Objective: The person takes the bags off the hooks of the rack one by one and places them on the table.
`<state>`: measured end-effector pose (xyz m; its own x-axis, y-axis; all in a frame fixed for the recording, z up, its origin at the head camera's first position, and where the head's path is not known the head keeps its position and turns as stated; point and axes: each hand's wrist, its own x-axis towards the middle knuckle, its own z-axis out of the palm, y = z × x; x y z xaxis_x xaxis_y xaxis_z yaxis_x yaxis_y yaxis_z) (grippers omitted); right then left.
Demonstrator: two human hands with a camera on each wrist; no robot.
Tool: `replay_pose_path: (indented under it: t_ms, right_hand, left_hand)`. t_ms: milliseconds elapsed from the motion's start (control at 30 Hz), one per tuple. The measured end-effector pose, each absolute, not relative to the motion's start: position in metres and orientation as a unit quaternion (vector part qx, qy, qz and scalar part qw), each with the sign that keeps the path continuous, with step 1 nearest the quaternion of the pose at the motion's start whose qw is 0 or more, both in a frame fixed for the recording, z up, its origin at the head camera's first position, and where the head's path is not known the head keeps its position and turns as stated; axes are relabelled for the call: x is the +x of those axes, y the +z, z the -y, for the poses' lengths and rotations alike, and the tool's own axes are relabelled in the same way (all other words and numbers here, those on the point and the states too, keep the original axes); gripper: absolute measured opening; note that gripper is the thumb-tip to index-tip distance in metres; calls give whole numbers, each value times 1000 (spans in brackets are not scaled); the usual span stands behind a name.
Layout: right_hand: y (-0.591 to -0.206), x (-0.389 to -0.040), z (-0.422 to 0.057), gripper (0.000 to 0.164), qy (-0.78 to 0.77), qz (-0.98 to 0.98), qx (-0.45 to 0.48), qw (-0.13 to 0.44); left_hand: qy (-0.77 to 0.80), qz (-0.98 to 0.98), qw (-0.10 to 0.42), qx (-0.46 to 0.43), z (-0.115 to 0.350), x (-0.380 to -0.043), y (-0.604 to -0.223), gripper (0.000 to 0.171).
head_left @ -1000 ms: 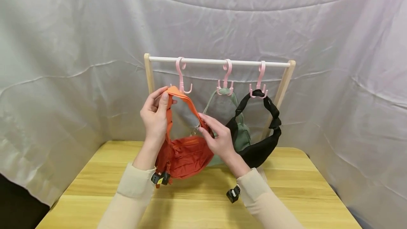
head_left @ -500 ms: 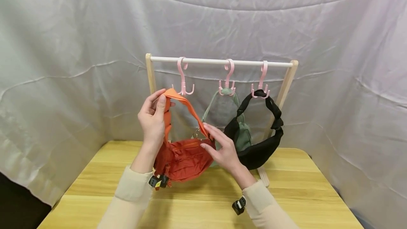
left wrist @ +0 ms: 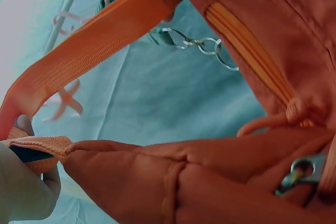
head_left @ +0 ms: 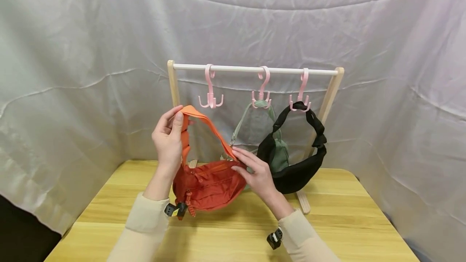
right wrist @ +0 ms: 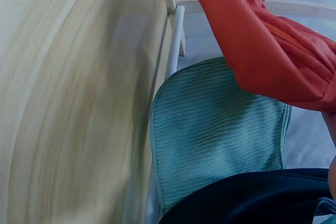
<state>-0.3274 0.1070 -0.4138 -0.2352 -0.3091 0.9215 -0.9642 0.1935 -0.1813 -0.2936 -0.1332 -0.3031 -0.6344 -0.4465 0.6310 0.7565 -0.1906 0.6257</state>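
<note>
My left hand (head_left: pixel 168 140) pinches the orange strap (head_left: pixel 207 122) of a red waist bag (head_left: pixel 214 187) near the top of its loop, holding the bag up in front of the rack. At the bag's right end, my right hand (head_left: pixel 256 173) pinches the corner where strap and pouch meet. Nearest the strap, a pink hook (head_left: pixel 210 96) hangs with bare prongs, apart from it. In the left wrist view the strap (left wrist: pixel 94 51) slants across beside the open loop. The right wrist view shows the red bag (right wrist: pixel 273 51) before the ribbed green bag (right wrist: pixel 220 124).
A white rail (head_left: pixel 233 68) on wooden posts (head_left: pixel 329 92) carries the hooks. The green bag (head_left: pixel 280 155) hangs from the middle hook (head_left: pixel 264 84), a black bag (head_left: pixel 300 177) from the right hook (head_left: pixel 303 86). Below lies a wooden table (head_left: pixel 225 237); a grey curtain (head_left: pixel 233 23) stands behind.
My left hand has moved left and down with the strap, away from the left hook, which now shows fully. My right hand has slid down the strap to the bag's corner.
</note>
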Motion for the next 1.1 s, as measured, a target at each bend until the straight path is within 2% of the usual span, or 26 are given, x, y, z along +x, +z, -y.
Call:
replay_pose_path:
  t_ms: [567, 933, 1100]
  right_hand:
    - [-413, -317, -119, 54, 443, 671, 448, 392]
    - [-409, -307, -123, 63, 489, 643, 451, 378]
    - [-409, -304, -127, 52, 501, 645, 432, 382]
  left_hand:
    - [-732, 539, 392, -141, 154, -292, -319, 27]
    - [-719, 564, 385, -127, 165, -289, -328, 27]
    - [-710, 582, 378, -116, 170, -289, -334, 26]
